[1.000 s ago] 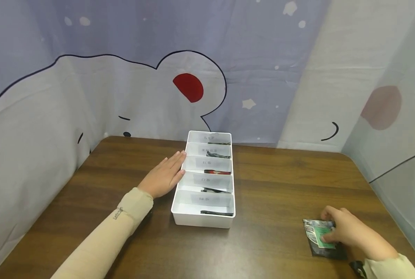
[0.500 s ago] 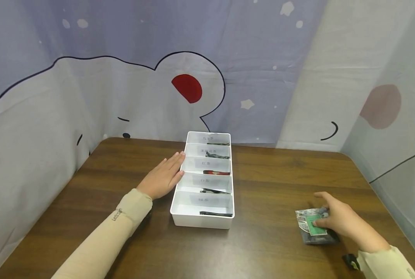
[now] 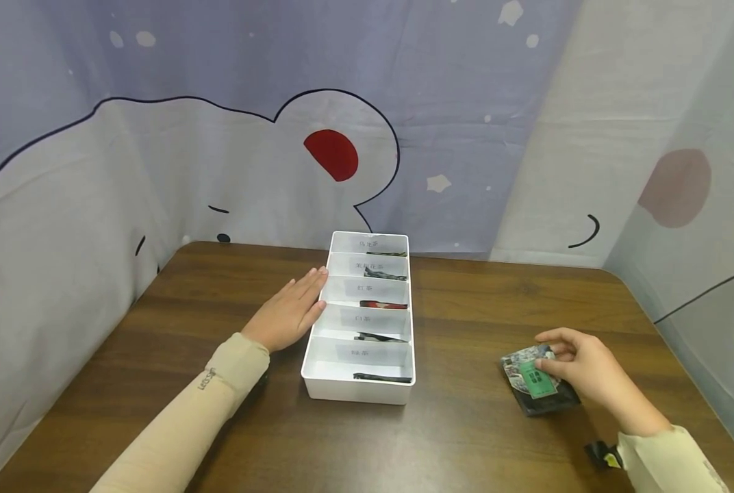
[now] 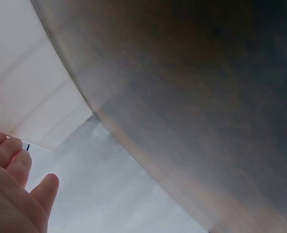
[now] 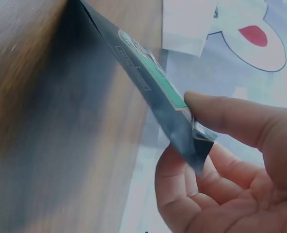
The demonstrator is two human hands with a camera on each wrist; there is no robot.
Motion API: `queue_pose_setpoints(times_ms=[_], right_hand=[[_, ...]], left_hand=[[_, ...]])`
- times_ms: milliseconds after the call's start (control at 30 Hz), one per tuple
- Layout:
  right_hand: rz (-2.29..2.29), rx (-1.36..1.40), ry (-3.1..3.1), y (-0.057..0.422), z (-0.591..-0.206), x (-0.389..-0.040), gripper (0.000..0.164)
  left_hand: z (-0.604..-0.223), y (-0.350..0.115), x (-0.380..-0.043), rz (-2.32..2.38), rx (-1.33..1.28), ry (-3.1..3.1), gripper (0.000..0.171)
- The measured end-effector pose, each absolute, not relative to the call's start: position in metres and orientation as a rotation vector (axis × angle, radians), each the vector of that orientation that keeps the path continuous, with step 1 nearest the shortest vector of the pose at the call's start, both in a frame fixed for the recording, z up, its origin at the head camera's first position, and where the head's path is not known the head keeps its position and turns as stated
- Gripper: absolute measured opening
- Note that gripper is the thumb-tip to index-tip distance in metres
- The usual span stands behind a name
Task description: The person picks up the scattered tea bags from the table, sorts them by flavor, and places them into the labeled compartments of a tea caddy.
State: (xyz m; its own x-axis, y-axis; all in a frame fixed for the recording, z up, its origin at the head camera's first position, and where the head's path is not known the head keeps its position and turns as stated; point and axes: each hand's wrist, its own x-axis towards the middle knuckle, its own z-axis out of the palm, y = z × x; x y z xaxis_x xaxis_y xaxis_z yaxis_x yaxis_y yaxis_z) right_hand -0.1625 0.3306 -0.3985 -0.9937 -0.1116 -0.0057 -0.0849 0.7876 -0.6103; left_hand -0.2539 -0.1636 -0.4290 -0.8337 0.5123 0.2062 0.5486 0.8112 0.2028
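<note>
My right hand (image 3: 579, 366) pinches a dark tea sachet (image 3: 539, 383) with a green label by its upper corner, thumb on the label side and fingers behind. In the right wrist view the sachet (image 5: 153, 92) is tilted, its lower end near the wooden surface. To its left stands a long white box (image 3: 357, 390) split into several compartments. Each compartment has a label with Chinese characters and a thin packet standing at its right side, such as the red one (image 3: 384, 305). My left hand (image 3: 287, 311), fingers straight, lies against the box's left wall.
Everything stands on a brown wooden table (image 3: 478, 308). Behind and at the sides hangs a printed curtain (image 3: 453, 116). A small black item with a yellow spot (image 3: 604, 455) is beside the right cuff.
My right hand has lifted the tea sachet and brought it left and farther from me, turning it slightly. The left hand and the box keep their places.
</note>
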Motion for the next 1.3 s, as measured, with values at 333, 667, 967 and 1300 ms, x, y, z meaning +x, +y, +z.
queue_pose_setpoints(times_ms=[333, 667, 967, 1300], right_hand=[[-1.158, -0.141, 2.921, 0.319, -0.398, -0.166, 0.025], [-1.383, -0.187, 2.862, 0.304, -0.393, -0.173, 0.024], [-1.58, -0.206, 2.792, 0.285, -0.387, -0.178, 0.027], [-1.818, -0.267, 2.769, 0.254, -0.377, -0.175, 0.028]], left_hand=[[-0.43, -0.164, -0.256, -0.376, -0.842, -2.849, 0.064], [-0.429, -0.164, -0.256, -0.366, -0.834, -2.857, 0.064], [-0.429, -0.164, -0.256, -0.369, -0.838, -2.85, 0.064], [-0.429, -0.164, -0.255, -0.365, -0.844, -2.844, 0.064]])
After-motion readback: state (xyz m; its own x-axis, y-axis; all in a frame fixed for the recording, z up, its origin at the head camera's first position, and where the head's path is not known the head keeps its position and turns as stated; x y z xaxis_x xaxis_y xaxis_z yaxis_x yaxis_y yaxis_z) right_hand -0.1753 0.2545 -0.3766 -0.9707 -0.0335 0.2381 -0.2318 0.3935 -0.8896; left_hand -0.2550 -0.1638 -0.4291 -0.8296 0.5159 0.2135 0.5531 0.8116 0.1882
